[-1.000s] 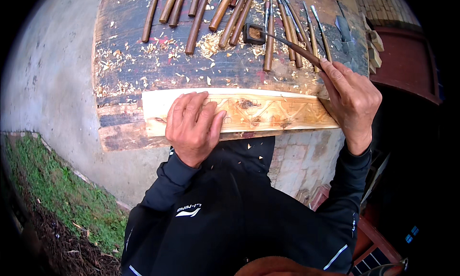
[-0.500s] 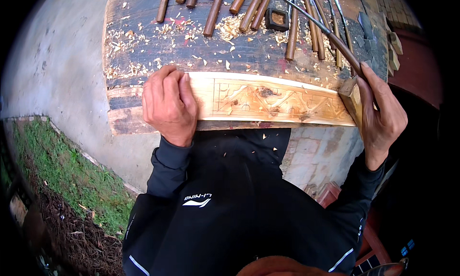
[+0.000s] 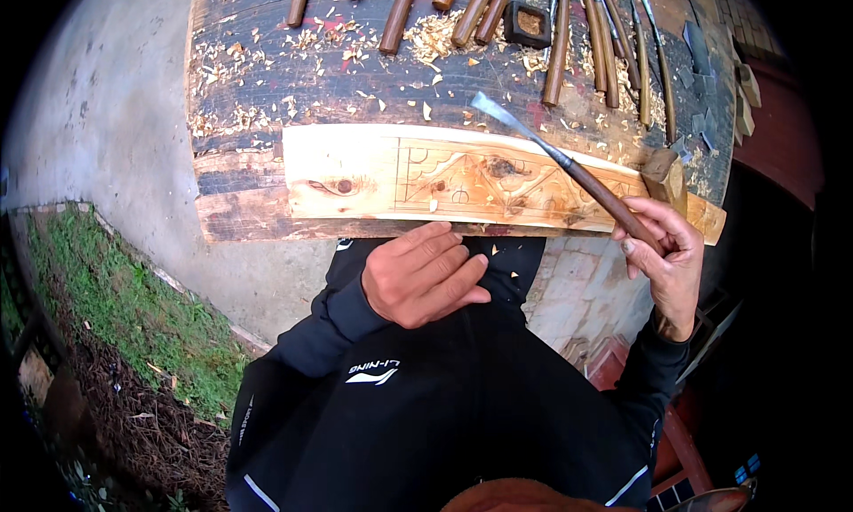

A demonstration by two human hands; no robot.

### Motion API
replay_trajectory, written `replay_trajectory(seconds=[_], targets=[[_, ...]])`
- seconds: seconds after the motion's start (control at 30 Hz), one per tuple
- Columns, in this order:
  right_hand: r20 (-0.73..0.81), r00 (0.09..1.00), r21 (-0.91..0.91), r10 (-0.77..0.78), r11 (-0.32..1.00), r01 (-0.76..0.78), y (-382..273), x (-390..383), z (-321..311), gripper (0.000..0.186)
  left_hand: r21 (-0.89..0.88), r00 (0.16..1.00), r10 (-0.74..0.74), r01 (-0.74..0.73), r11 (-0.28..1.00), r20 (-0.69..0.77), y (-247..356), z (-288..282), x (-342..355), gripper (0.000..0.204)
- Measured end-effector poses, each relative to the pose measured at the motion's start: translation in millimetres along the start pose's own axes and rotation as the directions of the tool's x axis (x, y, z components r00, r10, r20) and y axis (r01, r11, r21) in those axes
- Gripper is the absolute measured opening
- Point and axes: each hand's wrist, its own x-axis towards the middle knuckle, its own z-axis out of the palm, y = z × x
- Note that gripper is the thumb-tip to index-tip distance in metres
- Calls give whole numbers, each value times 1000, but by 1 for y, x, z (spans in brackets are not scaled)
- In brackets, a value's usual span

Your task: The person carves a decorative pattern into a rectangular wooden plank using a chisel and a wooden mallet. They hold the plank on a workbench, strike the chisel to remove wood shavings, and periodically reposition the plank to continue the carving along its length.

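Observation:
My right hand grips the dark wooden handle of a flat-bladed chisel, its steel blade angled up-left over a pale board. The board lies along the bench's near edge and bears pencilled outlines, shallow carved relief and knots. A wooden block sits across the board's right part. My left hand is open, palm down, fingers loosely extended at the near edge, below the board; whether its fingertips touch the edge I cannot tell.
On the shavings-strewn workbench lie several wood-handled chisels, a dark square holder and grey flat pieces. Wood offcuts are at the right. Concrete ground and a grass strip show at left.
My left hand has left the board's top and moved down to the near edge. The chisel has swung lower and leftward over the board as my right hand moved nearer my body.

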Motion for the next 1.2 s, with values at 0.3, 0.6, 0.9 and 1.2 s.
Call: replay_trajectory(seconds=[0.3,0.6,0.9,1.2], targets=[[211,975,-233,74,972,-23,-20,-9,6,38,28,984,174,-173,985,-46,-22,42,62,41],[300,885,-436,-355,775,458,-28,15,-3,39,24,995,22,-20,1000,-100,-17,49,85,40],[423,834,-485,-355,689,539,-54,40,-3,37,-85,990,-44,33,996,-131,-24,59,83,42],[436,828,-505,-353,665,550,-70,43,0,37,-168,982,-66,36,985,-176,-26,60,88,42]])
